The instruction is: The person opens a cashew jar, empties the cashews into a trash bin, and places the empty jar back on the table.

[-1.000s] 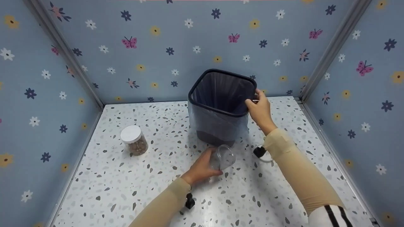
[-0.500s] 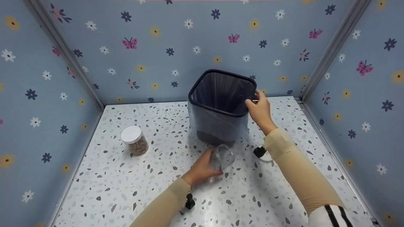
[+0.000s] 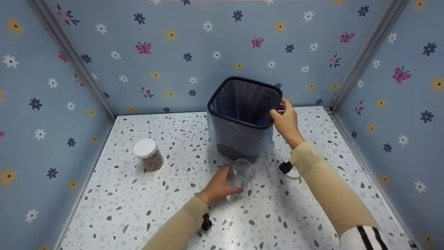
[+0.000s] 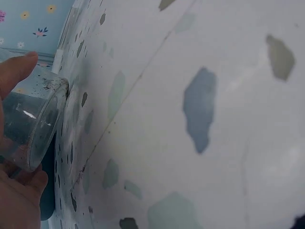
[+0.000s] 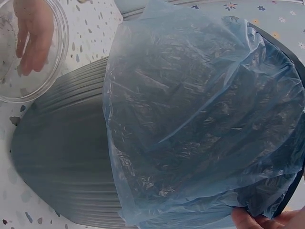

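Observation:
My left hand grips a clear, lidless jar by its side, just in front of the trash can. In the left wrist view, dark specks cling to the wall of the jar, and thumb and fingers lie on opposite sides of it. At the back stands a dark grey trash can, lined with a translucent bluish bag folded over its rim. My right hand pinches the can's black rim at the right corner.
A jar with a white lid and brown contents stands on the left of the speckled tabletop. Beside my right forearm lies a clear round lid, partly hidden. Flower-patterned panels enclose the back and sides.
The clear jar in my left hand has shifted slightly left and tipped more upright, its mouth turning upward. My right hand stays on the can's rim.

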`<state>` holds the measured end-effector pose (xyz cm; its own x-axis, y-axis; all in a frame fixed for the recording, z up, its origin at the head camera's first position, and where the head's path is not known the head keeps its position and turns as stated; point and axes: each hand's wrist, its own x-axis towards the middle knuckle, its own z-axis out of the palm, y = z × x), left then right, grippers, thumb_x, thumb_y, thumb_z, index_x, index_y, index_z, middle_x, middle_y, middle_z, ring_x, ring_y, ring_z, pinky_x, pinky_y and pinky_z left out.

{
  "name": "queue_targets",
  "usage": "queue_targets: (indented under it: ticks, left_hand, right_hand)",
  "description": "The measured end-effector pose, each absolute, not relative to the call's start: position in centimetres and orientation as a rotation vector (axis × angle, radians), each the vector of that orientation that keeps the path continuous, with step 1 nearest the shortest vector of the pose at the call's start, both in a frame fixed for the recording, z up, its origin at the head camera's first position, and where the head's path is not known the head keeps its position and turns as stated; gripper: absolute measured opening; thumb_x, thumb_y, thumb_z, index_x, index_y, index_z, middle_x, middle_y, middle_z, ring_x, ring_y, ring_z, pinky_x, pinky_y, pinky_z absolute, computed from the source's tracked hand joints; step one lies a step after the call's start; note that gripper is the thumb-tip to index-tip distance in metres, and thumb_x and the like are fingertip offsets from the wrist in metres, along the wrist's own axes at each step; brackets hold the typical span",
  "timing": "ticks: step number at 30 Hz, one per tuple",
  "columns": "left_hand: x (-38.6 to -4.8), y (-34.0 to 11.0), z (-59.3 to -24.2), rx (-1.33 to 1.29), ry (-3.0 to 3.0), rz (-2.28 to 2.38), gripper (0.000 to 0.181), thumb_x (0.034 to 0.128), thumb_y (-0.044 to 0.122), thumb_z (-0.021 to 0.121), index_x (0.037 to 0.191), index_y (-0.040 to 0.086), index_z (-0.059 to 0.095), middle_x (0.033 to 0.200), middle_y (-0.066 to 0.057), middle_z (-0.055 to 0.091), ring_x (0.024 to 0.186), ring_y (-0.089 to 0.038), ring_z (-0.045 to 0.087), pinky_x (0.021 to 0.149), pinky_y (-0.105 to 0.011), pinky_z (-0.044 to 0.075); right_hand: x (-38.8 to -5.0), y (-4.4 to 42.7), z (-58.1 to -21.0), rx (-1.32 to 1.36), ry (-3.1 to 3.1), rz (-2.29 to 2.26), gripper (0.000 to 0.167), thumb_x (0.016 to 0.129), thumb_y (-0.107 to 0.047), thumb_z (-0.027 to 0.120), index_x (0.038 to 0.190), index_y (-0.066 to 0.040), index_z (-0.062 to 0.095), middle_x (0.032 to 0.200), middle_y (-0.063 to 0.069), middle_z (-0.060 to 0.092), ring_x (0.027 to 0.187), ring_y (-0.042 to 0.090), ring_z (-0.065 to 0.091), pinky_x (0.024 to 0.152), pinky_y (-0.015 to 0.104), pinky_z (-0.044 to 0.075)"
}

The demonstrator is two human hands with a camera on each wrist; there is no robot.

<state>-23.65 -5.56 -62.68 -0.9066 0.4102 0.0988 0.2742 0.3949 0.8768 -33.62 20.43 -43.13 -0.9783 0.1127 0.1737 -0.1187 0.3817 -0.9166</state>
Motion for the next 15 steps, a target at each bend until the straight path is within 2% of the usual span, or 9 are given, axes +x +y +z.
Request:
queue_targets:
  ticks: [5,9,15]
  left_hand:
    - [-23.41,-5.97,-62.67,0.659,2.588,1.482,0.099,0.0732,0.027,0.100,0.155,0.000,0.051,0.152,-0.023,0.058,0.141,-0.039,0.056,0.125,-0.059,0.043]
    - [-23.24,-6.30,-62.82,0.669,2.595,1.488,0.098,0.0723,0.028,0.101,0.154,0.001,0.053,0.151,-0.021,0.060,0.141,-0.038,0.056,0.126,-0.058,0.041]
    - [-23.20,-6.53,-62.92,0.637,2.508,1.577,0.096,0.0712,0.021,0.101,0.153,0.004,0.054,0.149,-0.016,0.062,0.139,-0.033,0.059,0.127,-0.054,0.041]
  right_hand:
    - [-33.57,20.45,-43.10,0.001,-2.437,1.661,0.073,0.100,-0.016,0.054,0.168,0.001,0.033,0.155,0.028,0.056,0.133,0.037,0.063,0.108,0.050,0.056]
    - [-33.61,20.44,-43.19,-0.002,-2.437,1.665,0.072,0.101,-0.016,0.054,0.168,0.001,0.033,0.155,0.028,0.056,0.134,0.037,0.062,0.108,0.050,0.056]
    - [-33.61,20.39,-43.18,0.006,-2.429,1.646,0.071,0.101,-0.015,0.055,0.166,0.002,0.035,0.153,0.028,0.057,0.131,0.037,0.064,0.105,0.048,0.057]
